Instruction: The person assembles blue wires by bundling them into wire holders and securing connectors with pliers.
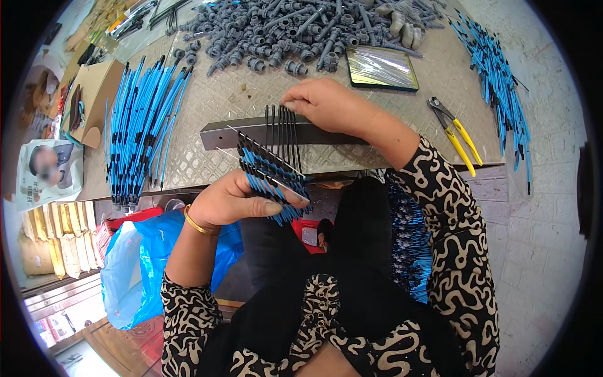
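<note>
Gripping a bundle of blue-and-black sticks (pixel 256 161) just on the near side of the grey bar (pixel 217 136), the left hand (pixel 229 200) is clamped on it, thumb across the near side. Bundle tilted, upper end leaning toward the bar; pale strips among the sticks. Several thin black rods (pixel 287 133) rise from it, crossing in front of the bar.

Right hand (pixel 336 108) over the bar, fingertips drawn together at the rod tops; cannot tell whether a rod is pinched.

Bar lies flat on the table (pixel 187 135), near its front edge. Left of the bar: a loose spread of blue sticks (pixel 135 132), then a cardboard box (pixel 100 94) and a pale packet (pixel 47 179). Beyond the bar: a heap of grey pipe fittings (pixel 270 31), and a dark-rimmed tray (pixel 352 78) nearer to it. Right of the bar: yellow-handled pliers (pixel 466 137), opened a little; well apart, more blue sticks (pixel 493 81). Below the bar, to the left: a blue plastic bag (pixel 157 257).
</note>
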Demonstrator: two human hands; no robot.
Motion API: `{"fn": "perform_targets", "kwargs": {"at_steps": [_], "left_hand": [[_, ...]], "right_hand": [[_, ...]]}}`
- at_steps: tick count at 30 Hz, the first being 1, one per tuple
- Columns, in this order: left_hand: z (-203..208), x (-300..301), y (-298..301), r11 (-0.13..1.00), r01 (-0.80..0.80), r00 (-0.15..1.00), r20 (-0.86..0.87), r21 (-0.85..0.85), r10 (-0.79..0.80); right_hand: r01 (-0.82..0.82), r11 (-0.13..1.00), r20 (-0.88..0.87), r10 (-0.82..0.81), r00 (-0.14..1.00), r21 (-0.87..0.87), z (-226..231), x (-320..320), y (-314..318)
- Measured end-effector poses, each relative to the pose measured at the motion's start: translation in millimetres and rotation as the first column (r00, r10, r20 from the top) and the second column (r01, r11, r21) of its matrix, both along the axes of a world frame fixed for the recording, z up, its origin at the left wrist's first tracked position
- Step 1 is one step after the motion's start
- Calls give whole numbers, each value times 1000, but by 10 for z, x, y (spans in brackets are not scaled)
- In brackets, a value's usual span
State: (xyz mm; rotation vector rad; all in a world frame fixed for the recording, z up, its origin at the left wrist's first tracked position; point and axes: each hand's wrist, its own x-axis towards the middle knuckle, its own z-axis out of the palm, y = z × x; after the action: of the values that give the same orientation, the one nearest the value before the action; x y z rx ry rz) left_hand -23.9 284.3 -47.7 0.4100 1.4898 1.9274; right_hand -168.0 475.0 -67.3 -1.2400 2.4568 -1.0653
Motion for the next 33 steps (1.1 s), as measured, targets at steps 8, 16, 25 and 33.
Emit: {"fn": "perform_targets", "kwargs": {"at_steps": [8, 16, 25, 33], "left_hand": [[-2, 27, 9, 1000, -26, 999, 28, -6, 27], [-87, 120, 33, 984, -125, 991, -32, 125, 130], [-62, 70, -16, 988, -97, 995, 11, 121, 96], [-28, 238, 83, 998, 47, 999, 1, 36, -47]], "right_hand": [[91, 992, 208, -71, 976, -85, -8, -3, -152], [48, 998, -297, -33, 954, 44, 14, 147, 51], [-383, 883, -518, 469, 715, 271, 314, -11, 258], [-345, 756, -446, 622, 644, 557, 639, 302, 236]]}}
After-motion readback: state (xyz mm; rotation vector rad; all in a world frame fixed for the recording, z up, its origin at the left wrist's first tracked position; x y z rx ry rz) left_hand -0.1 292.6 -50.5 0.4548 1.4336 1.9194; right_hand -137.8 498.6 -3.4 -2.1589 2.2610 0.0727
